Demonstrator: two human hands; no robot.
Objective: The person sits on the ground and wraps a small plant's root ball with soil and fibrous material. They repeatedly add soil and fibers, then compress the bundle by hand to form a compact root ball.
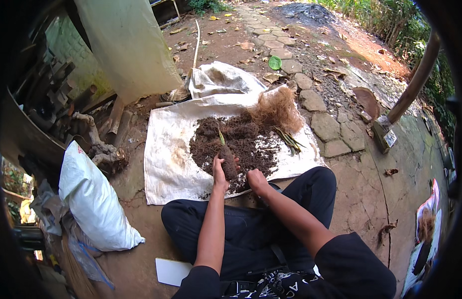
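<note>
My left hand point(220, 173) is closed around a brown, elongated root ball point(226, 162) with a short green shoot point(221, 138) pointing up from its far end. My right hand point(257, 180) rests low beside it, fingers curled, at the near edge of the dark soil point(246, 149); whether it holds something cannot be made out. The soil is spread over a white woven sack point(165, 160) on the ground. A tuft of brown fibre point(279, 110) lies at the sack's far right, with several green and dark leaf strips point(289, 141) just below it.
A full white sack point(94, 202) leans at the left, near firewood and a gnarled root point(96, 138). A pillar point(130, 48) rises beyond. Behind the soil, a bunched cloth sack point(223, 80) lies by stone paving point(313, 101). A white flat object point(173, 271) is beside my legs.
</note>
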